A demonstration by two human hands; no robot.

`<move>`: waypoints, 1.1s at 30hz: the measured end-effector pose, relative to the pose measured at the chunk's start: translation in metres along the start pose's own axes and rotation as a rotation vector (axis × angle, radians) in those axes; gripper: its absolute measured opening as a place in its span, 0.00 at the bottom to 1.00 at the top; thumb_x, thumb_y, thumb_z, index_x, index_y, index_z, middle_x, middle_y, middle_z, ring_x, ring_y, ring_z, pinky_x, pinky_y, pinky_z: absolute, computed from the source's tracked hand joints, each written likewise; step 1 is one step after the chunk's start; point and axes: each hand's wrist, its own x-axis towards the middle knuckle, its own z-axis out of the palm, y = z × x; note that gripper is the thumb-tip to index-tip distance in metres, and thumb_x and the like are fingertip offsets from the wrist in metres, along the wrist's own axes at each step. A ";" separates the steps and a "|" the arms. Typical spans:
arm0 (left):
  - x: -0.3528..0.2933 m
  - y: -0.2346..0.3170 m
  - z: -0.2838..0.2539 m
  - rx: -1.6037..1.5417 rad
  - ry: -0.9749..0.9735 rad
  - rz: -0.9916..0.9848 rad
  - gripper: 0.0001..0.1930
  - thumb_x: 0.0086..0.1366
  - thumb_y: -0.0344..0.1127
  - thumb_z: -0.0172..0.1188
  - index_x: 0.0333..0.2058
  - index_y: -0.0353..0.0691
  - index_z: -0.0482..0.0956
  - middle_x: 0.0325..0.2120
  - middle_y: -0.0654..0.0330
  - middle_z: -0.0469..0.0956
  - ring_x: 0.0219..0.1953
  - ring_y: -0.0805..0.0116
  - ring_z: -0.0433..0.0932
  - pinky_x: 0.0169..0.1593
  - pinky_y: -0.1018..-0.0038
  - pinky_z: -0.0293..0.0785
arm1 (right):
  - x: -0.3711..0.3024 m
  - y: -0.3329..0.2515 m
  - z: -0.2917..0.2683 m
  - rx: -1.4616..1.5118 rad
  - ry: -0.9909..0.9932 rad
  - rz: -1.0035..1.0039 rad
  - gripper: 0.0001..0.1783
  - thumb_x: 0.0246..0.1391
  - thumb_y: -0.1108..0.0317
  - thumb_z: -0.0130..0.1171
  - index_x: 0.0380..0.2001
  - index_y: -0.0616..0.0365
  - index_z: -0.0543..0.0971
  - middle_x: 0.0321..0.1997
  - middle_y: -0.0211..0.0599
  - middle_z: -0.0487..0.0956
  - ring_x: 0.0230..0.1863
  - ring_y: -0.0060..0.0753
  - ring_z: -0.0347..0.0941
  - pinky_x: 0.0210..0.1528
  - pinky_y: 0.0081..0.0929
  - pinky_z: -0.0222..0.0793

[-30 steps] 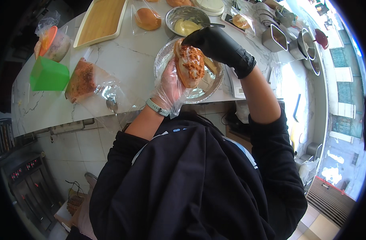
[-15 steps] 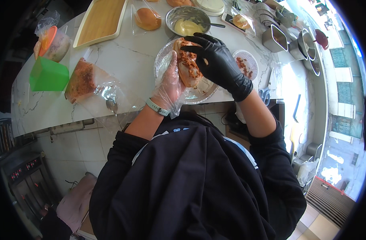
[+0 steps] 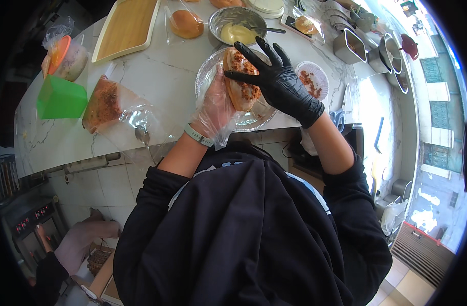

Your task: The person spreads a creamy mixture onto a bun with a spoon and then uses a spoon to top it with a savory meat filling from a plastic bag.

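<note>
My left hand [image 3: 211, 106], in a clear plastic glove, holds an oblong bread bun [image 3: 243, 92] tilted up along its length. White cream coats the bun's face, with reddish-brown shreds, like meat floss, stuck over it. My right hand [image 3: 284, 84], in a black glove, is spread over the bun's upper right with nothing gripped; whether a fingertip touches it I cannot tell. Beneath is a round foil tray [image 3: 205, 64]. Right of it, a small white foil dish [image 3: 322, 84] holds more shreds. Beyond the tray, a metal bowl [image 3: 213, 35] contains pale yellow cream and a dark-handled utensil.
Left on the marble table lie a bag of floss [image 3: 103, 102], a spoon [image 3: 142, 134], a green container [image 3: 62, 97] and a wooden-based tray [image 3: 127, 30]. A bagged round bun [image 3: 186, 24] sits behind. Metal tins [image 3: 349, 47] stand right. Lower left, another person's hand [image 3: 43, 236] is near an oven.
My right hand's fingers have opened wider and lifted from the bun's face. The bun has turned slightly in my left hand. At lower left, another person's hand now shows by the oven.
</note>
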 end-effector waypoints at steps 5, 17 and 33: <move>0.001 0.000 0.001 -0.001 0.030 -0.013 0.27 0.66 0.54 0.34 0.58 0.45 0.54 0.53 0.54 0.63 0.55 0.58 0.65 0.56 0.58 0.64 | -0.004 0.004 -0.002 0.021 -0.024 -0.019 0.41 0.38 0.78 0.46 0.52 0.16 0.65 0.67 0.31 0.49 0.65 0.50 0.46 0.63 0.48 0.44; -0.004 0.000 0.003 -0.028 -0.008 -0.018 0.26 0.66 0.52 0.36 0.57 0.45 0.55 0.53 0.55 0.63 0.55 0.60 0.65 0.56 0.60 0.64 | -0.001 0.001 0.002 -0.037 -0.042 0.107 0.42 0.38 0.79 0.48 0.56 0.21 0.62 0.67 0.33 0.48 0.66 0.50 0.43 0.63 0.48 0.42; -0.003 0.005 0.002 -0.084 0.085 -0.053 0.23 0.68 0.47 0.31 0.56 0.42 0.57 0.53 0.55 0.64 0.54 0.60 0.65 0.56 0.60 0.64 | -0.007 -0.011 -0.016 -0.021 -0.026 0.175 0.40 0.38 0.78 0.47 0.56 0.27 0.63 0.67 0.33 0.48 0.66 0.50 0.43 0.63 0.50 0.38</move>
